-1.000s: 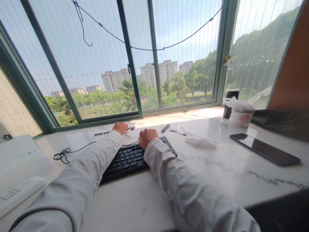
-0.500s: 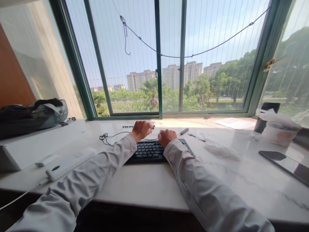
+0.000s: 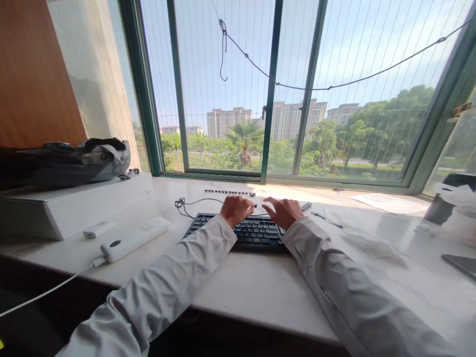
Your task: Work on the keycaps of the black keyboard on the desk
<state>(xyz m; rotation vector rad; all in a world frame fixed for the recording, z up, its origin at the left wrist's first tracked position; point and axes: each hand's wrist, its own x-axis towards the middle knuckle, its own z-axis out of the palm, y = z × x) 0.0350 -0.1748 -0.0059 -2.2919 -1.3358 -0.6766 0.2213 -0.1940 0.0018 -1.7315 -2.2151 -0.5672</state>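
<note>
A black keyboard (image 3: 209,226) lies on the white marble sill (image 3: 253,287) in front of the window. My left hand (image 3: 235,210) rests over the keyboard's far edge with its fingers curled; a small dark tip shows at its right side, and I cannot make out what it is. Beside it, my right hand (image 3: 284,212) hovers over the right half of the keys, fingers stretched out and spread toward the left hand. Both arms wear white sleeves.
A white box (image 3: 78,208) with a dark bag (image 3: 70,162) on top stands at the left. Before it lie a white device on a cable (image 3: 134,239) and a small white piece (image 3: 98,229). A coiled black cable (image 3: 181,202), dark key strip (image 3: 230,192), paper (image 3: 386,202), tissue (image 3: 375,245), dark cup (image 3: 444,208) and phone (image 3: 461,264) are nearby.
The view has swung left, bringing the white box and bag into sight. My hands stay at the keyboard; the right hand has gone from a fist to spread fingers.
</note>
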